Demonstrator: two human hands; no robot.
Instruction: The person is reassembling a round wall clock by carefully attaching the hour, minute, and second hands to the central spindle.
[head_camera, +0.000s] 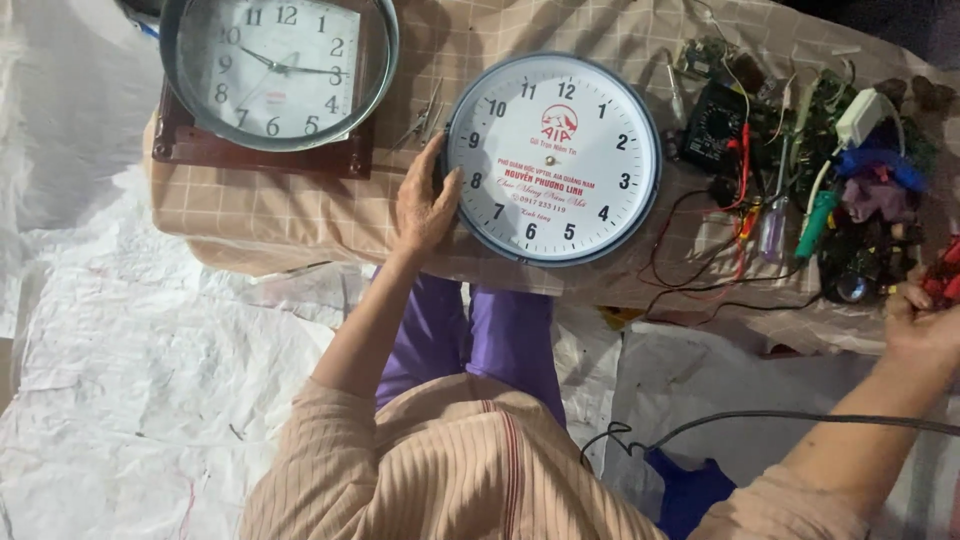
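While the left hand rests on it, these points hold:

Clock: a round white clock with a blue-grey rim lies face up on the desk, near its front edge and just right of centre.
Left hand: fingers curled round the clock's left rim, thumb on the face edge; it grips the clock.
Right hand: the right hand sits at the frame's right edge by red-handled tools; whether it is open or closed cannot be told.
Handling: the clock looks light and stiff, likely plastic; its clear front cover seems smooth, slippery and easy to crack or scratch. The rim is the safest hold, ideally at two opposite sides.
Count: two clocks, the second clock at the desk's back left, resting on a brown frame; one multimeter with red and black leads; one green-handled screwdriver.
Rest: a heap of small parts and wires fills the desk's right end.
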